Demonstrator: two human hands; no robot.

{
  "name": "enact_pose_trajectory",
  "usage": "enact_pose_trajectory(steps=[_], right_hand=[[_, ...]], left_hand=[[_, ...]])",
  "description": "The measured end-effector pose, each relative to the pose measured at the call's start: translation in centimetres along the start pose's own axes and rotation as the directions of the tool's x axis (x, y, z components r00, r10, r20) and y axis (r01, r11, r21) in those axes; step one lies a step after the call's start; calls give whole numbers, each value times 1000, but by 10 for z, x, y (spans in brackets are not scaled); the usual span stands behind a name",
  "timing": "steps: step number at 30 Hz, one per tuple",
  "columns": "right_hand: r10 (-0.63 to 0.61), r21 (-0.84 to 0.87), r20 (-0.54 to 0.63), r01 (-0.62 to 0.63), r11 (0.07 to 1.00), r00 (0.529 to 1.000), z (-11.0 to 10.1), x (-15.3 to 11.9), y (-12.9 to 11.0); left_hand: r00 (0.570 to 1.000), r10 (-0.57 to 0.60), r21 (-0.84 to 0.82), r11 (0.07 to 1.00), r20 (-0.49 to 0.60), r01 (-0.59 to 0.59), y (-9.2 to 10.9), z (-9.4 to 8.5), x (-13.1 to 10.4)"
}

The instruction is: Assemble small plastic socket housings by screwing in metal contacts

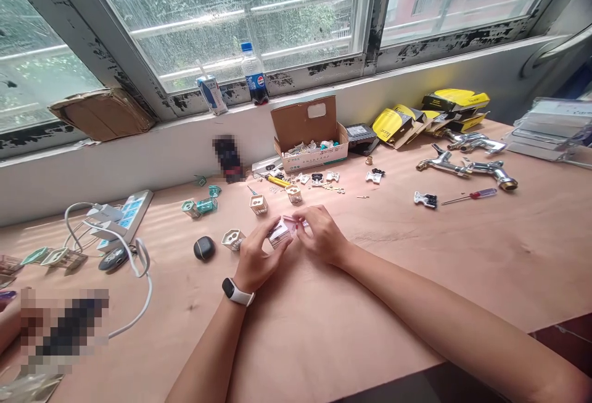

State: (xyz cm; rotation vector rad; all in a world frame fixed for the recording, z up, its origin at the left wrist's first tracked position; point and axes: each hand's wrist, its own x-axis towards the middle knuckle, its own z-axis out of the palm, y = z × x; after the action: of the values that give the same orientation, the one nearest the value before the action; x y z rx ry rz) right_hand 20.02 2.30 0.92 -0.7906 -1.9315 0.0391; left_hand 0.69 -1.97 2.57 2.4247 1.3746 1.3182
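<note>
My left hand [257, 256], with a watch on its wrist, is closed around a small whitish block-shaped holder [279, 235] just above the table. My right hand [321, 235] meets it from the right, thumb and fingertips pinched on a small pink flat piece [290, 223] at the holder's edge. The fingers partly cover both parts. Close by stand several cream hexagonal holders with holes in their tops, among them one holder [232, 239] left of my left hand and another [258, 204] behind it. A yellow-handled cutter [277, 180] lies farther back.
Behind my hands stands an open carton [317, 158] of small parts. Chrome taps [490, 172] and a screwdriver [476, 195] lie right. Left are a black case [204, 248], a power strip [132, 215] and cables. Another person's hand [13, 317] is at the left edge.
</note>
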Motion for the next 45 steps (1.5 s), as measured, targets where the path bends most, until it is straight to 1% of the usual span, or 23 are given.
enact_pose_trajectory(steps=[2, 3, 5, 7, 10, 12, 14, 17, 19, 23, 26, 28, 31, 34, 37, 40, 42, 45], right_hand=[[103, -3, -42, -103, 995, 994, -1, 0, 6], [137, 9, -28, -137, 991, 990, -1, 1, 9], [171, 36, 28, -172, 985, 985, -2, 0, 12], [190, 55, 70, -194, 979, 979, -2, 0, 13], [229, 78, 92, -237, 968, 969, -3, 1, 13], [247, 92, 101, -257, 962, 964, -4, 2, 14], [239, 106, 121, -252, 962, 963, -6, 3, 15], [177, 131, 184, -203, 970, 967, -10, 4, 13], [138, 140, 234, -174, 975, 962, -12, 4, 11], [113, 107, 294, -150, 983, 949, -13, 4, 8], [94, 81, 303, -124, 989, 948, -12, 4, 9], [78, 78, 311, -107, 991, 947, -10, 3, 10], [66, 97, 309, -100, 990, 949, -8, 3, 10], [73, 129, 265, -110, 986, 962, -7, 2, 10], [84, 146, 202, -115, 983, 976, -5, 2, 10], [99, 150, 145, -120, 981, 985, -4, 2, 7], [112, 151, 106, -128, 980, 988, -2, 1, 2], [118, 158, 74, -128, 979, 990, 0, -1, -5]], left_hand=[[1000, 9, -15, 1000, -6, -9, 3, 0, 0], [1000, 13, -15, 1000, -5, -13, 3, 0, 1], [1000, 8, -5, 1000, 4, -8, 4, 0, 1], [1000, -24, 2, 1000, 17, 24, 3, 0, 0], [994, -105, -52, 993, 19, 106, 1, 1, 0], [991, -131, -82, 988, 15, 132, -1, 1, -1], [992, -129, -50, 990, -3, 129, -3, 1, -1], [990, -131, 38, 990, -42, 133, -7, 2, 0], [988, -139, 64, 988, -66, 143, -10, 3, -1], [981, -148, 110, 981, -126, 163, -19, 6, -2], [977, -153, 171, 969, -148, 178, -24, 7, -2], [979, -132, 204, 965, -155, 163, -25, 6, -2], [982, -77, 213, 970, -173, 114, -21, 3, 1], [983, -25, 207, 976, -184, 64, -12, 0, 2], [992, 26, 152, 988, -123, -7, -4, -1, 2], [999, 49, 58, 997, 4, -49, 1, 1, 1], [997, 27, 18, 999, 73, -28, 3, 5, 0], [993, -24, -35, 999, 112, 28, 3, 11, -2]])
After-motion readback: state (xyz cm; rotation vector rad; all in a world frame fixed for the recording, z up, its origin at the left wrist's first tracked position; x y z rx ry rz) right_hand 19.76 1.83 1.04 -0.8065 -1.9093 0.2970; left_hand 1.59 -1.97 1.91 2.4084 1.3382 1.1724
